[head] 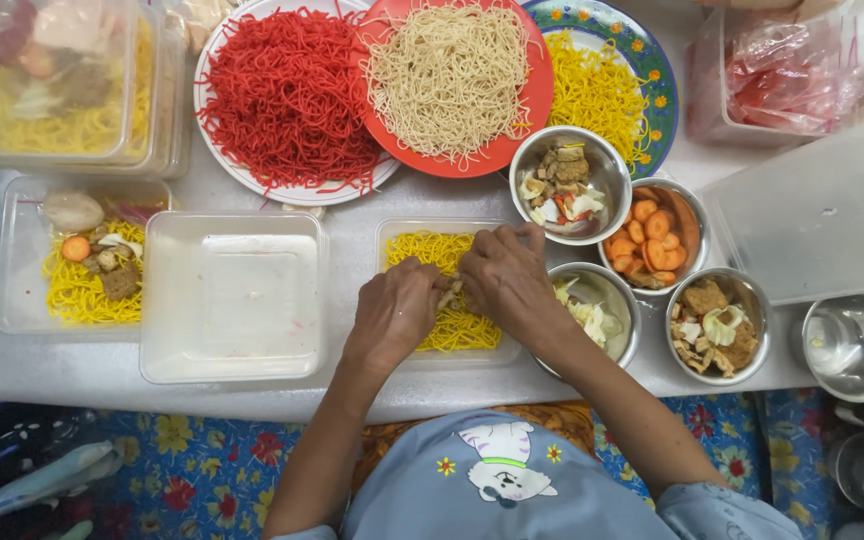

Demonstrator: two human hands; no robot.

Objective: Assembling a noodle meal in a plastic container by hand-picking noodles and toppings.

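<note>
Both hands are over a clear plastic container (392,232) filled with yellow noodles (422,248). My left hand (392,312) rests on the noodles' left side, fingers bent, with small pale pieces at its fingertips. My right hand (507,280) hovers over the right side, fingers curled down toward the same pieces. What the fingertips pinch is mostly hidden. Right beside my right hand stands a steel bowl of pale sliced vegetable (597,312).
An empty clear lid (234,295) lies to the left, then a filled noodle container (82,260). Behind are plates of red noodles (287,95), beige noodles (452,75) and yellow noodles (602,95). Steel bowls hold carrot slices (657,235), mixed pieces (564,185), brown pieces (717,325); one bowl (854,345) is empty.
</note>
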